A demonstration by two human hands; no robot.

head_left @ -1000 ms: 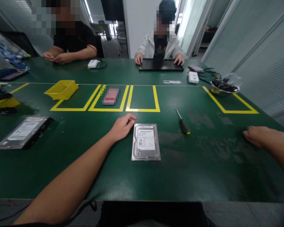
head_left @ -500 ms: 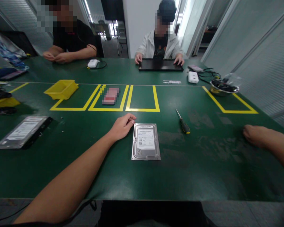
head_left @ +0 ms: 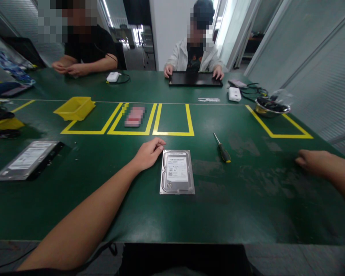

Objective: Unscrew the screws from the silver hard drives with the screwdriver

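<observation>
A silver hard drive (head_left: pixel 177 168) with a white label lies flat on the green table in front of me. My left hand (head_left: pixel 149 153) rests at its upper left corner, fingers stretched out and loosely bent, holding nothing. The thumb is close to the drive's edge. Far to the right, my right hand (head_left: pixel 310 163) lies on the table with its fingers curled in; nothing shows in it, though the fingertips are partly hidden. Between the drive and that hand is a screwdriver (head_left: pixel 223 152) with a black and yellow handle, its tip pointing away from me.
A second, larger drive-like unit (head_left: pixel 28 160) lies at the left. Beyond are a yellow bin (head_left: pixel 76 108), a pixelated pink item (head_left: pixel 134 117) and a metal bowl (head_left: pixel 271 111) of dark parts. Yellow tape marks the table. Two people sit opposite; one holds a black panel (head_left: pixel 195 79).
My right hand has shifted very slightly, its wrist a little higher in view. The left hand, hard drive and screwdriver have stayed put.
</observation>
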